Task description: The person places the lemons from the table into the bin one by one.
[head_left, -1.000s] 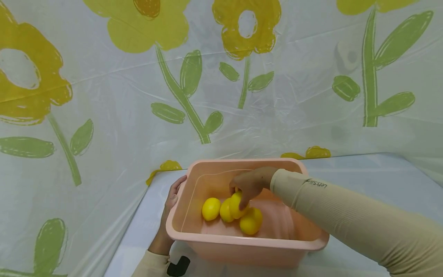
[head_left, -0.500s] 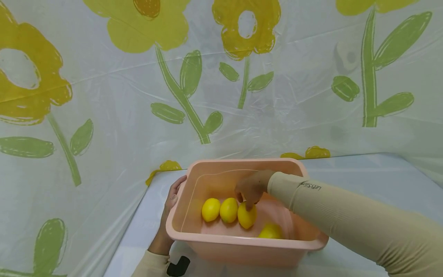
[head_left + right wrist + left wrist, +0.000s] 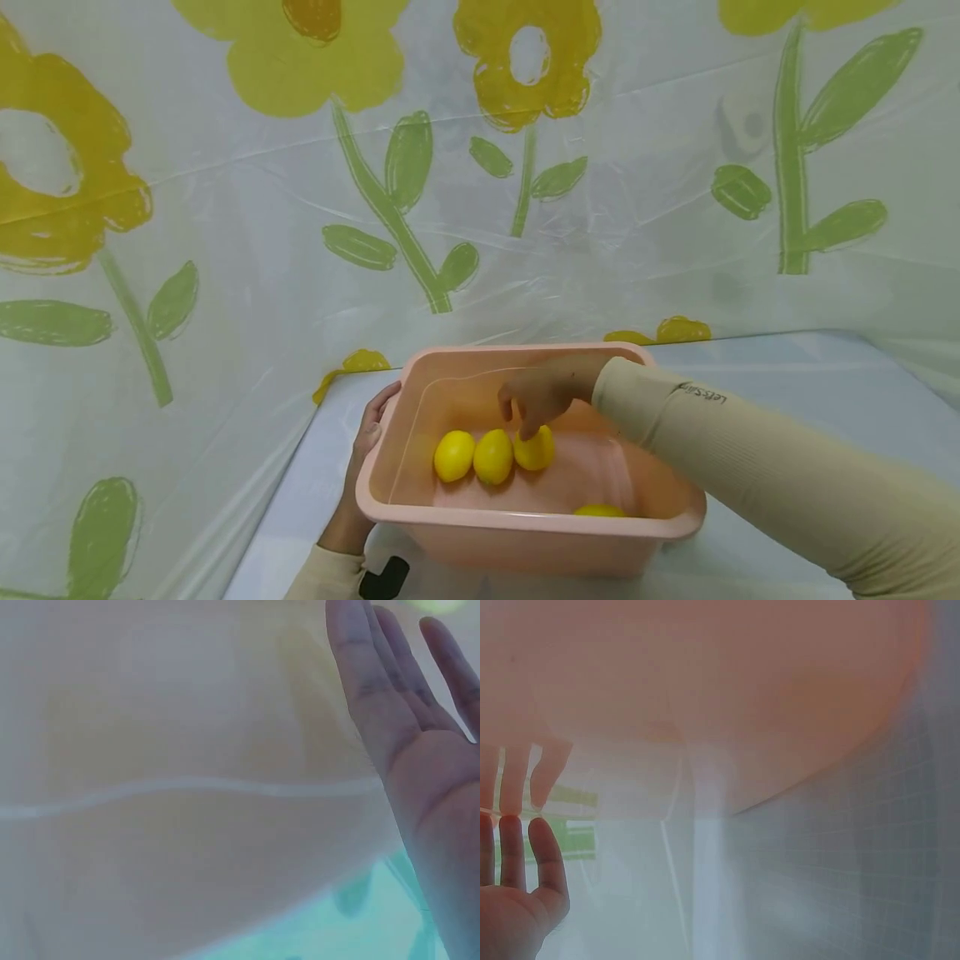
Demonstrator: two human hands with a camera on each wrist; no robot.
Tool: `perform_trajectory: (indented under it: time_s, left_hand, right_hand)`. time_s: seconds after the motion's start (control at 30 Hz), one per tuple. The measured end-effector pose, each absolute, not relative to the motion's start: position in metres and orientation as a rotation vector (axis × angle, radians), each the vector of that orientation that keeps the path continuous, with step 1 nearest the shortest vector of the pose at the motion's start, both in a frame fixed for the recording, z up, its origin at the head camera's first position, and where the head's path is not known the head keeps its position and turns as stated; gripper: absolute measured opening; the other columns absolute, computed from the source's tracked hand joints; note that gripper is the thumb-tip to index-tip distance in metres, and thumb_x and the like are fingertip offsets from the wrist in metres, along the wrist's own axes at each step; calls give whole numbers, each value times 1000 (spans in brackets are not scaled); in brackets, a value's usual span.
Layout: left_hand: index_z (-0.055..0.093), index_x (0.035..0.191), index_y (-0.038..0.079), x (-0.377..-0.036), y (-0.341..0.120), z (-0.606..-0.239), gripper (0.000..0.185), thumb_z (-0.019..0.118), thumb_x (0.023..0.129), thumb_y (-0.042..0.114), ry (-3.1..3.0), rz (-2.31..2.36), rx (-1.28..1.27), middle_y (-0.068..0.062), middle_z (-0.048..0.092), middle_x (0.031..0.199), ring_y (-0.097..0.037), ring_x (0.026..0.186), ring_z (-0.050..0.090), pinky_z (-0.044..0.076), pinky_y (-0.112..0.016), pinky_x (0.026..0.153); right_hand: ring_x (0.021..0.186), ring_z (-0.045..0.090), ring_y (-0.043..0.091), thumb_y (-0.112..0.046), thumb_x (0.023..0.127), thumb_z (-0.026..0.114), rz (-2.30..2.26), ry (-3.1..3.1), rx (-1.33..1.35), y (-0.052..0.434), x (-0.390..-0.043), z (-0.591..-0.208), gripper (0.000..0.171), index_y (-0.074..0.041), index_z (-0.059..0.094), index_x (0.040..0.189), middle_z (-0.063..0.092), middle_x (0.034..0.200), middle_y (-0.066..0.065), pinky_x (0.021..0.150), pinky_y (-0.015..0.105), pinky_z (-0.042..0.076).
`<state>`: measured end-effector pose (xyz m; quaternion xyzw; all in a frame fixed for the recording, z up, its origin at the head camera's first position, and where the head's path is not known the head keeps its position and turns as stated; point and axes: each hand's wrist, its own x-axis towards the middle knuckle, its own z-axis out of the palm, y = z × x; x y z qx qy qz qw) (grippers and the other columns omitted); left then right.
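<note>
Small writing on the right sleeve (image 3: 697, 393), perhaps "Let's Slim", hard to read. Right hand (image 3: 542, 396) with relaxed fingers touching the rightmost of three lemons (image 3: 534, 450) in a row inside the pink tub (image 3: 525, 523); left hand (image 3: 367, 437) flat with straight fingers against the tub's left wall. Fourth lemon (image 3: 597, 510) half hidden behind the near rim, with open floor to its left; both wrist views too blurred for detail.

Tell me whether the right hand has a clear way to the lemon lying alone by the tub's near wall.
Probably yes. The right hand is already inside the open pink tub, fingers on the row's end lemon. Nothing lies between it and the lone lemon.
</note>
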<state>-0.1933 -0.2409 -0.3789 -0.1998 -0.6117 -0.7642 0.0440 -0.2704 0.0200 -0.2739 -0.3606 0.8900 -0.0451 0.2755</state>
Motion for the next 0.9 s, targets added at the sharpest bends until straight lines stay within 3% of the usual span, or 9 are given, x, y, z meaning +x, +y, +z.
perform_trajectory:
  time_s: [0.17,0.3,0.43,0.63,0.9]
  left_hand:
    - [41,141,32,-192,-242,-379,41,26,103,27,-1869,-2338,-591,13,48,140,-2,124,51,45,-18,106]
    - [39,142,31,-192,-240,-379,41,28,103,31,-1899,-2345,-507,13,49,141,-3,124,52,45,-20,105]
    - [42,141,32,-195,-240,-379,41,27,103,30,-1872,-2345,-581,14,51,139,-2,123,52,46,-19,105]
    - [44,140,34,-197,-242,-381,42,26,102,30,-1857,-2332,-669,14,51,139,-2,123,52,46,-18,104]
    - [42,141,32,-196,-242,-382,42,25,103,28,-1851,-2345,-649,13,50,140,-2,123,52,46,-18,104]
  right_hand:
    - [105,60,17,-28,94,69,-246,2363,-1001,30,-265,-250,27,-23,61,119,64,119,2,94,36,53]
    - [107,63,15,-30,96,67,-360,2377,-1068,42,-256,-233,28,-24,63,123,66,118,-2,94,34,54]
    - [109,63,13,-32,97,65,-486,2391,-1161,58,-246,-222,29,-22,63,124,67,116,-6,95,32,54]
    - [107,62,9,-33,99,62,-681,2425,-1247,84,-230,-215,27,-20,64,122,67,115,-9,98,35,52]
    - [106,64,10,-29,100,61,-956,2484,-1351,125,-205,-219,21,-23,65,120,68,116,-9,92,32,55]
